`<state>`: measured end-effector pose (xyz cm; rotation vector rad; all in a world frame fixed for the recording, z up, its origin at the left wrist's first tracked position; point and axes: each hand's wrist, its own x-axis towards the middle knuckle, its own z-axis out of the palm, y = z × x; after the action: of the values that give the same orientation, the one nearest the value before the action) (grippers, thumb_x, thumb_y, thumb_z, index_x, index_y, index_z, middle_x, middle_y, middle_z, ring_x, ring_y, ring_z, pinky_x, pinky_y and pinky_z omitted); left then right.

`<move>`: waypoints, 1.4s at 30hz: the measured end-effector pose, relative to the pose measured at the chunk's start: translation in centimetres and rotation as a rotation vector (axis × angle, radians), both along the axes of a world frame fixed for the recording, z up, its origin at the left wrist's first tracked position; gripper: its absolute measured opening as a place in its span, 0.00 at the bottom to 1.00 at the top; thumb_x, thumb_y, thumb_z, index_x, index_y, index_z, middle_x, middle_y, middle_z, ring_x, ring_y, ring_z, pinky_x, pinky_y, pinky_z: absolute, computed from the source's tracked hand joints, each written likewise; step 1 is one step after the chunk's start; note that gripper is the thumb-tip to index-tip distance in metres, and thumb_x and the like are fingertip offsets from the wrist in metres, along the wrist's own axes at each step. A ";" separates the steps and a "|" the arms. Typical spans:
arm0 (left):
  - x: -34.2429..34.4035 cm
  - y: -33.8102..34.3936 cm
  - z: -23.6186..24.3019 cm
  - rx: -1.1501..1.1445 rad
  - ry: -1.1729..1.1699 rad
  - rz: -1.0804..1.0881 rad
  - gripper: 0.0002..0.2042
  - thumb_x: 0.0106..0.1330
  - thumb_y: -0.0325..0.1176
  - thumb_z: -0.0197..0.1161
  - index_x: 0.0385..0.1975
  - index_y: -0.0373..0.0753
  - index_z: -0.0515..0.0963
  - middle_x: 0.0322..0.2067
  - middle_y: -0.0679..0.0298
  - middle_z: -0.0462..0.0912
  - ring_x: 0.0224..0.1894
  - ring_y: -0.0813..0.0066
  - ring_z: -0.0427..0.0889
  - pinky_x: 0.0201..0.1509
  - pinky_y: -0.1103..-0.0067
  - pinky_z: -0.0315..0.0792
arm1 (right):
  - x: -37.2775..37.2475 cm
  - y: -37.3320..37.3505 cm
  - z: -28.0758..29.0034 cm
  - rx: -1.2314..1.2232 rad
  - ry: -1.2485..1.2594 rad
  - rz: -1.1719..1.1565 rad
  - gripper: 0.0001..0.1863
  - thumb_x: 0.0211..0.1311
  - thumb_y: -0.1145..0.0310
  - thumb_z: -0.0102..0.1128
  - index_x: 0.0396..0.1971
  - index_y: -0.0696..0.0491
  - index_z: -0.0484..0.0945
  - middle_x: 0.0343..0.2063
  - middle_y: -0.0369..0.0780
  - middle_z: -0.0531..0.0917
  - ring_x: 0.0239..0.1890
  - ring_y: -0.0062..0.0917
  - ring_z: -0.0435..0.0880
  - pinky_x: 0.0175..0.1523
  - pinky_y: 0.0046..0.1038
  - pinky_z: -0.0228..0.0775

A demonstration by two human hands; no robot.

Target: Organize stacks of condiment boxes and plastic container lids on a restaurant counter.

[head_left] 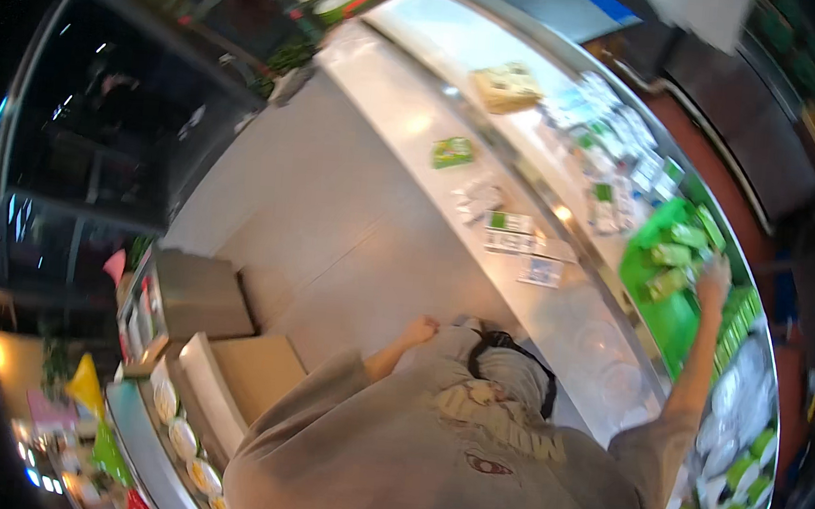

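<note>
My right hand reaches over the far right end of a bright green tray, on the counter at the right. Its fingertips are among several small green packets lying in that tray; blur hides whether they grip one. A tight row of similar green packs stands just below this hand. My left hand hangs over the floor in front of my body, fingers curled in, and I see nothing in it.
White-and-green packs and a green packet lie on the near ledge. Behind are a yellowish stack and clear bags. At lower left stand a cardboard box and a grey cabinet.
</note>
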<state>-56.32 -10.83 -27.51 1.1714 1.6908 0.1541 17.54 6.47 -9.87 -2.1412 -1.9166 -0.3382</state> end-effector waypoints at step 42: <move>7.0 8.0 3.1 -0.070 0.140 -0.444 0.22 0.58 0.44 0.64 0.42 0.31 0.82 0.37 0.47 0.85 0.42 0.54 0.85 0.45 0.70 0.75 | -2.0 1.5 9.1 -0.109 0.077 -0.633 0.30 0.47 0.54 0.71 0.48 0.54 0.75 0.44 0.56 0.76 0.47 0.51 0.75 0.51 0.45 0.71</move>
<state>-49.33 -2.81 -24.38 1.5000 1.4984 -0.2652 15.59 7.98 -0.77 -2.7485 -1.1956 -0.2577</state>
